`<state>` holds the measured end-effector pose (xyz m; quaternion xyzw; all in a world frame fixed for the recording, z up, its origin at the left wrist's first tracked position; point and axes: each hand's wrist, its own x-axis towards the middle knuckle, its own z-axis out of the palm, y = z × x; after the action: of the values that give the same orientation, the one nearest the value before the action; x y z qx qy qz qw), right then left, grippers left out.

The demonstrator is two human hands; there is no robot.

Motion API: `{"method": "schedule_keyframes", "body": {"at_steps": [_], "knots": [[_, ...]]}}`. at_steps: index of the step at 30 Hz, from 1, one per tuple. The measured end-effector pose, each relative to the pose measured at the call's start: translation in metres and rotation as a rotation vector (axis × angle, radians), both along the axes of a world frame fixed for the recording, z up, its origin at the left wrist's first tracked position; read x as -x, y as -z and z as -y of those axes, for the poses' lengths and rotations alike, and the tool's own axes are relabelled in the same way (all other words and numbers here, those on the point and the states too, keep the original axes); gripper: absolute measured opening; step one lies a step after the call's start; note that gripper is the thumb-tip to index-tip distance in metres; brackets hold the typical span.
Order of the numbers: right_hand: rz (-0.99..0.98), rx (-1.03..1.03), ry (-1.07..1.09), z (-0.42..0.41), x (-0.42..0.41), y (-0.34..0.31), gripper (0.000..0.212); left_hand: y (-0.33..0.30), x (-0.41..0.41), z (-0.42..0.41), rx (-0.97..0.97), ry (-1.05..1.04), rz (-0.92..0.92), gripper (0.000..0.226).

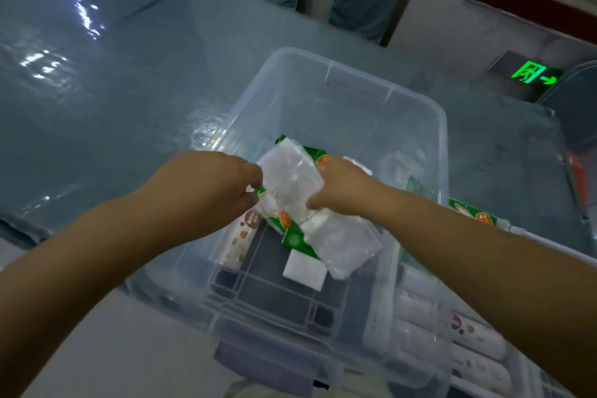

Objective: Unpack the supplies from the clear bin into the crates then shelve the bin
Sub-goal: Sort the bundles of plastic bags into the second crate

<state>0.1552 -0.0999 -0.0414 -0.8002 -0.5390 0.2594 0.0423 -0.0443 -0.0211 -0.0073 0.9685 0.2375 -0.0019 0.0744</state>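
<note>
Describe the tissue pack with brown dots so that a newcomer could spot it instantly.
Start at the clear bin on the blue-grey table. Look inside along its left wall, just below the left hand. The tissue pack there is white with brown dots, while the other packs in the bin carry green and orange print.

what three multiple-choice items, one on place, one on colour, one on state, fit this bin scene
1. Where are the packs that both hands grip?
A. inside the clear bin
B. on a chair
C. on the floor

2. What colour is the lit sign at the upper right?
A. red
B. green
C. yellow

3. What is the left hand doing?
A. lying flat on the table
B. hanging idle
C. pinching the packs

Key: 1 A, the packs sit within the bin walls. 2 B, the sign glows green. 3 C, the left hand's fingers close on the packs' edge, with the right hand gripping the other side.
</note>
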Motion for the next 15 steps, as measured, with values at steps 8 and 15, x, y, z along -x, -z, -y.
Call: {"method": "schedule_keyframes", "body": {"at_steps": [8,15], "knots": [[-0.359,-0.749,0.634,0.061,-0.064,-0.071,0.018,0.005,-0.077,0.014,-0.147,0.264,-0.395,0.025],[-0.606,-1.03,0.919,0.103,-0.082,-0.065,0.013,0.085,-0.158,0.032,0.089,0.24,-0.549,0.036]]}}
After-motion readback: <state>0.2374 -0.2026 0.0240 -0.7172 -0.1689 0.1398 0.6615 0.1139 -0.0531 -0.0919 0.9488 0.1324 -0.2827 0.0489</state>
